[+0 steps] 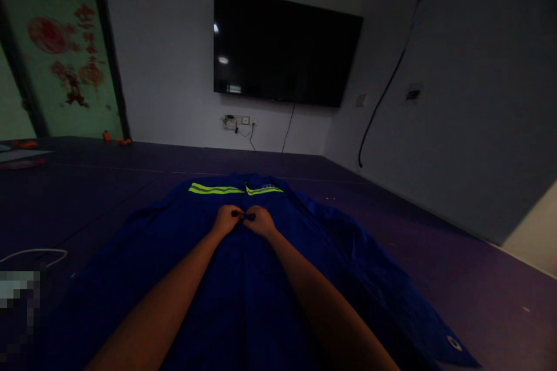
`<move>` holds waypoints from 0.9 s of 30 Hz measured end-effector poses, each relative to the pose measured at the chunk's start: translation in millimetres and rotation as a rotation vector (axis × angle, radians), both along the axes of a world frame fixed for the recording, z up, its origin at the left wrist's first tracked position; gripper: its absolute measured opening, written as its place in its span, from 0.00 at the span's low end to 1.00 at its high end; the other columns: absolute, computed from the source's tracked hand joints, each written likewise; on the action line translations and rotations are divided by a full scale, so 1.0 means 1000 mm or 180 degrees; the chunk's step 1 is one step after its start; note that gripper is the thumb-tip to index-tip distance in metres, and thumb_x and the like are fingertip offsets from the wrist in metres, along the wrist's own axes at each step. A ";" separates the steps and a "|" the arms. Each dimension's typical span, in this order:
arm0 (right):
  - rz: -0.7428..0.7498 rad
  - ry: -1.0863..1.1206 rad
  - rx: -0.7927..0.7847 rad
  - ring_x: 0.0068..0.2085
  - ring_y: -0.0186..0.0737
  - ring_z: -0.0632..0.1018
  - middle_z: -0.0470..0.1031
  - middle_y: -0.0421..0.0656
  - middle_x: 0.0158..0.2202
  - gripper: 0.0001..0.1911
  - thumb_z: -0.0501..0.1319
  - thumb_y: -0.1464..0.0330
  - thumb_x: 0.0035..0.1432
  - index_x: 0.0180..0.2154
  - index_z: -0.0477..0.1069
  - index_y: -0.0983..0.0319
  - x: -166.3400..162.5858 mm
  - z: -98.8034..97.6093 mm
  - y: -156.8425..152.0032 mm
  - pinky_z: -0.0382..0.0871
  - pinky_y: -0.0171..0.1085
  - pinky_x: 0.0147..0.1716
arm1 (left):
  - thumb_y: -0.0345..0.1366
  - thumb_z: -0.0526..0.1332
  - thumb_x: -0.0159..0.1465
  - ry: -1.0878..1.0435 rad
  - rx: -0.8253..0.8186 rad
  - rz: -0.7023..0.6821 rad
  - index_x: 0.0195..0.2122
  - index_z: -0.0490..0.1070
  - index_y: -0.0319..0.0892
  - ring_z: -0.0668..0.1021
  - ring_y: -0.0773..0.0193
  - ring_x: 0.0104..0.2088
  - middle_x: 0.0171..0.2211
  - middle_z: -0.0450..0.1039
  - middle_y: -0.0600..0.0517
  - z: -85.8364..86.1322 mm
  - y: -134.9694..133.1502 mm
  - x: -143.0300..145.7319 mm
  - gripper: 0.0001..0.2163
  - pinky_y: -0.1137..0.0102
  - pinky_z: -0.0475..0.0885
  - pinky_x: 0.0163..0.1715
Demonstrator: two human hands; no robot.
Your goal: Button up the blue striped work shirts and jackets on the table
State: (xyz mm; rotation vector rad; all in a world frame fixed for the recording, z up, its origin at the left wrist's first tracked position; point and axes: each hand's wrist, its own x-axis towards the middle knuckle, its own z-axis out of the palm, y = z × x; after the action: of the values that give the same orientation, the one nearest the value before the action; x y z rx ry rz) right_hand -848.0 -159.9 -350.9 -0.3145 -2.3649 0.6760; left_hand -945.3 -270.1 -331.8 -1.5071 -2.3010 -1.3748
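A blue work jacket (331,261) with yellow-green reflective strips (217,189) lies spread flat on a dark purple surface (100,185). My left hand (225,219) and my right hand (261,221) meet at the jacket's front, just below the strips. Both hands have their fingers curled and pinch the fabric along the middle seam, knuckle to knuckle. What sits between the fingertips is too small and dark to make out. Both forearms reach in from the bottom of the view over the jacket.
A black wall screen (282,46) hangs on the white wall ahead, with sockets (237,121) below it. A black cable (391,75) runs down the right wall. A white cord (35,254) lies at the left. Small orange items (115,139) sit by a decorated door (65,58).
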 end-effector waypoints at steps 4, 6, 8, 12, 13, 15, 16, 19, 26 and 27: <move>-0.0272 -0.0070 0.0232 0.37 0.38 0.73 0.74 0.43 0.36 0.09 0.62 0.67 0.45 0.33 0.74 0.60 0.001 0.000 -0.005 0.63 0.32 0.34 | 0.29 0.60 0.49 0.0016 0.0001 -0.0047 0.25 0.75 0.40 0.77 0.63 0.31 0.28 0.77 0.50 0.000 0.000 0.001 0.05 0.70 0.70 0.35; -0.0354 -0.0096 0.0323 0.39 0.38 0.73 0.74 0.43 0.36 0.09 0.61 0.67 0.45 0.33 0.74 0.60 0.002 0.000 -0.007 0.63 0.32 0.35 | 0.29 0.60 0.49 -0.0001 0.0012 -0.0046 0.26 0.75 0.40 0.77 0.62 0.32 0.29 0.77 0.50 0.000 0.000 0.000 0.05 0.70 0.70 0.35; -0.0410 -0.0125 0.0384 0.39 0.38 0.72 0.74 0.43 0.36 0.09 0.60 0.67 0.46 0.33 0.74 0.59 0.003 0.001 -0.008 0.63 0.32 0.35 | 0.28 0.59 0.49 -0.0039 0.0017 -0.0062 0.27 0.75 0.40 0.77 0.62 0.32 0.29 0.77 0.50 -0.001 0.001 0.000 0.06 0.70 0.70 0.36; -0.0389 -0.0171 0.0411 0.38 0.37 0.73 0.74 0.41 0.37 0.08 0.58 0.69 0.47 0.33 0.74 0.58 0.005 0.003 -0.008 0.63 0.31 0.33 | 0.25 0.57 0.49 -0.0080 0.0027 -0.0085 0.28 0.75 0.40 0.77 0.63 0.33 0.29 0.77 0.50 -0.003 0.002 -0.002 0.09 0.70 0.70 0.36; -0.0369 -0.0172 0.0397 0.38 0.37 0.73 0.74 0.40 0.37 0.09 0.58 0.69 0.47 0.32 0.74 0.57 0.006 0.004 -0.008 0.63 0.31 0.32 | 0.24 0.57 0.49 -0.0072 0.0022 -0.0083 0.27 0.75 0.39 0.77 0.63 0.32 0.29 0.77 0.50 -0.003 0.002 -0.002 0.09 0.70 0.70 0.36; -0.0344 -0.0175 0.0357 0.37 0.36 0.73 0.74 0.40 0.37 0.09 0.58 0.70 0.46 0.32 0.74 0.57 0.007 0.005 -0.008 0.63 0.31 0.32 | 0.24 0.56 0.49 -0.0035 0.0006 -0.0068 0.26 0.75 0.39 0.77 0.63 0.32 0.28 0.77 0.50 -0.003 0.003 -0.002 0.09 0.70 0.70 0.36; -0.0342 -0.0182 0.0342 0.37 0.36 0.73 0.74 0.39 0.37 0.09 0.59 0.70 0.46 0.32 0.74 0.57 0.007 0.005 -0.007 0.63 0.31 0.32 | 0.24 0.56 0.49 -0.0009 -0.0005 -0.0063 0.26 0.75 0.39 0.77 0.63 0.32 0.28 0.77 0.50 -0.003 0.003 -0.002 0.09 0.70 0.70 0.36; -0.0373 -0.0219 0.0321 0.37 0.36 0.73 0.74 0.39 0.38 0.11 0.60 0.70 0.44 0.33 0.74 0.56 0.007 0.006 -0.008 0.63 0.31 0.31 | 0.24 0.56 0.50 0.0097 -0.0040 -0.0063 0.25 0.74 0.39 0.76 0.63 0.32 0.27 0.76 0.50 -0.003 0.002 -0.001 0.08 0.70 0.70 0.35; -0.0516 -0.0513 0.0412 0.39 0.37 0.73 0.74 0.39 0.39 0.11 0.58 0.69 0.46 0.35 0.73 0.57 0.009 0.010 -0.012 0.62 0.31 0.33 | 0.24 0.56 0.51 0.0413 -0.0185 -0.0044 0.25 0.73 0.38 0.75 0.65 0.31 0.27 0.75 0.50 0.002 0.001 0.004 0.07 0.71 0.69 0.35; -0.0540 -0.0573 0.0434 0.40 0.37 0.72 0.73 0.40 0.39 0.12 0.57 0.68 0.47 0.36 0.73 0.57 0.009 0.011 -0.012 0.62 0.31 0.34 | 0.24 0.56 0.51 0.0472 -0.0197 -0.0012 0.26 0.73 0.38 0.75 0.65 0.31 0.27 0.74 0.50 0.002 0.001 0.004 0.07 0.71 0.68 0.36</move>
State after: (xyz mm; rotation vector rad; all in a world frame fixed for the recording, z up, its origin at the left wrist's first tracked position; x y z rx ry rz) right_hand -838.8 -172.3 -339.6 -0.5282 -2.5040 0.4197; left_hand -940.9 -269.5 -329.5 -1.5737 -2.2708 -1.1599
